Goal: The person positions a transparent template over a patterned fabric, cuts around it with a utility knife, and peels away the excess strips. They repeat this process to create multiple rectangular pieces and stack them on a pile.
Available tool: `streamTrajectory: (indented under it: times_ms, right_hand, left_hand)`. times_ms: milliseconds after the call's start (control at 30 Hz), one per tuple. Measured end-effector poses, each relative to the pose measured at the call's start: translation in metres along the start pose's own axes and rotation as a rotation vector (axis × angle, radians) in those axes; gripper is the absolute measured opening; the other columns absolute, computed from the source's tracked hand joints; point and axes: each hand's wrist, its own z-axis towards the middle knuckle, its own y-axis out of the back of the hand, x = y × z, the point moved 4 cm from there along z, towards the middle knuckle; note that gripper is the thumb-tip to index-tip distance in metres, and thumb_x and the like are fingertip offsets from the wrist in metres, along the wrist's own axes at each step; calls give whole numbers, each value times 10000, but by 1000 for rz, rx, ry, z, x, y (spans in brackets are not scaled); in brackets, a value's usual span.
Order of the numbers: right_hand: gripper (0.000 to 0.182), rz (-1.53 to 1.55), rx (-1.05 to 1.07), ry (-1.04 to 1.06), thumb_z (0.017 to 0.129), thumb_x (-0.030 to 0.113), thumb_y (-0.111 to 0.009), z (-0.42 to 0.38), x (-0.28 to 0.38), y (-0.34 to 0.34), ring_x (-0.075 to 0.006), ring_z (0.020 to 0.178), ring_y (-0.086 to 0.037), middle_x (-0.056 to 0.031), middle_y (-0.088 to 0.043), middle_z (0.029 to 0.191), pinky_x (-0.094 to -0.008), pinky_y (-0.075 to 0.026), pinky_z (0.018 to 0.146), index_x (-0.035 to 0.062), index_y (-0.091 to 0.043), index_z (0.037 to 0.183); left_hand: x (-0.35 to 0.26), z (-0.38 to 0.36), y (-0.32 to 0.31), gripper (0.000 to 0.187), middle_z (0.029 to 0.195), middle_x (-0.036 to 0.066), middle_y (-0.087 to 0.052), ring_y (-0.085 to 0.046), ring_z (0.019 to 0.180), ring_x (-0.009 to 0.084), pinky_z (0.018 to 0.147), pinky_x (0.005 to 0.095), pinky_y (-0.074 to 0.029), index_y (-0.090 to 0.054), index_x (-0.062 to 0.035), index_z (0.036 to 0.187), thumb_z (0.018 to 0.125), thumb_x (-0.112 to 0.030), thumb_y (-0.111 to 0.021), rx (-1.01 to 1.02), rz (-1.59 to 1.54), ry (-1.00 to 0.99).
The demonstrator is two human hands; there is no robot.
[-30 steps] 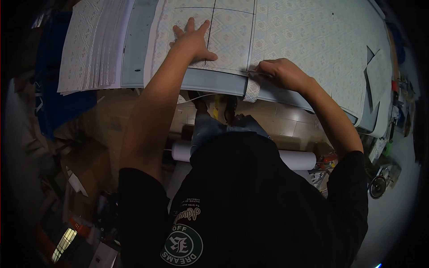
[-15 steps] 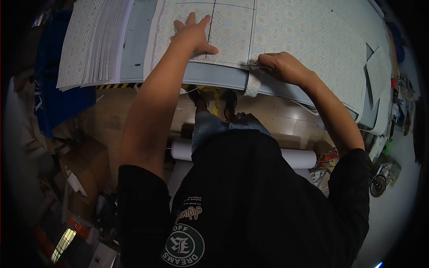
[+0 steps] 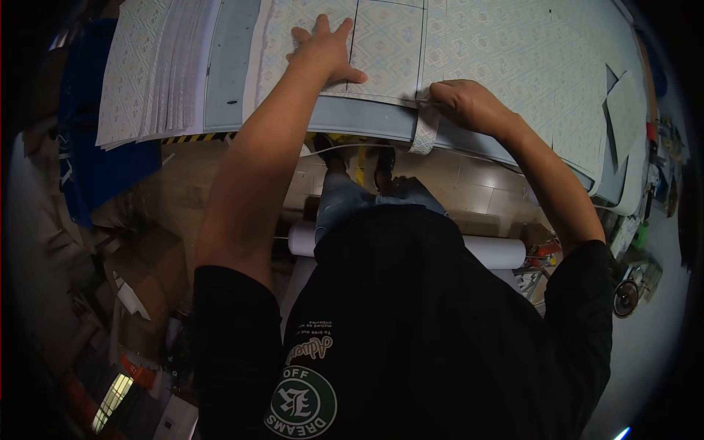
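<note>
My left hand (image 3: 323,57) lies palm down with its fingers spread on a pale, diamond-patterned sheet (image 3: 392,48) marked with dark straight lines. My right hand (image 3: 469,105) is closed at the sheet's near edge around a thin, metallic-looking tool (image 3: 424,100). Only the tool's tip shows, so its exact kind is hidden. Just below that tip, a narrow patterned strip (image 3: 425,136) hangs curled over the table's front edge.
The grey table (image 3: 359,121) shows along its front edge. A stack of patterned sheets (image 3: 139,81) lies at the left, above a blue bin (image 3: 110,183). Loose offcuts (image 3: 623,110) lie at the right. Behind my legs is a white roll (image 3: 495,251).
My right hand and the tool tip have shifted slightly right and up in view. The whole scene has also shifted a little; my left hand stays spread on the sheet.
</note>
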Motion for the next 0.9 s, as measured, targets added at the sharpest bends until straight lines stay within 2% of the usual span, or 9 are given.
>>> streamTrajectory:
  times_ms: [67,267,333,367,433,467,533,633,900]
  right_hand:
    - [121,24,-38,14,927,122,-647,4,-1,-5,-416,808,-652,-172,-661,849,-477,-526,695,42,-559,946]
    - [99,29,-162,122,922,108,-608,59,34,-31,-401,798,-644,-167,-630,802,-488,-504,702,50,-529,929]
    - [79,76,-213,114,911,96,-604,77,46,-35,-398,810,-647,-171,-642,807,-483,-505,708,53,-543,938]
    - [79,72,-220,120,911,96,-604,80,50,-32,-398,810,-647,-171,-642,807,-483,-505,708,53,-543,938]
    - [72,36,-154,78,909,91,-603,78,52,-31,-395,815,-648,-169,-652,814,-484,-506,714,55,-546,936]
    - [72,33,-156,73,909,91,-603,76,53,-30,-395,815,-648,-169,-652,814,-484,-506,714,55,-546,936]
    - [68,32,-155,81,915,91,-601,76,53,-29,-391,813,-649,-167,-649,816,-482,-505,713,58,-545,931]
    - [66,12,-164,94,914,91,-605,81,56,-30,-383,816,-654,-163,-648,823,-476,-508,714,59,-553,941]
    - [61,22,-257,137,909,87,-593,169,107,-59,-378,777,-661,-160,-638,788,-478,-508,688,69,-545,940]
  left_hand:
    - [-2,-3,4,1194,1689,144,-125,-94,1475,622,1052,772,-392,-259,-318,1616,647,-495,-933,-15,13,-1]
    - [-2,-7,7,1191,1660,163,-199,-187,1446,631,1044,754,-418,-319,-175,1587,628,-516,-938,-70,-12,-24]
    - [2,-8,13,1112,1652,135,-252,-298,1417,586,1070,657,-462,-356,-121,1559,669,-455,-932,-43,76,-42]
    - [10,-6,20,1112,1652,135,-252,-298,1417,586,1070,657,-462,-356,-121,1559,669,-455,-932,-51,81,-40]
    - [24,4,28,1071,1647,89,-292,-395,1404,457,1074,524,-496,-361,-156,1569,682,-312,-941,71,242,-234]
    - [34,8,33,1071,1647,89,-292,-395,1404,457,1074,524,-496,-361,-156,1569,682,-312,-941,69,242,-241]
    - [48,10,41,1128,1645,28,-331,-443,1384,373,1079,462,-492,-349,-187,1582,627,-171,-950,99,425,-455]
    - [56,10,37,1214,1648,43,-322,-451,1388,321,1078,450,-492,-328,-219,1596,566,-101,-960,45,402,-515]
    - [61,15,36,1220,1652,83,-305,-433,1399,351,1089,479,-460,-304,-225,1607,584,-232,-967,55,410,-606]
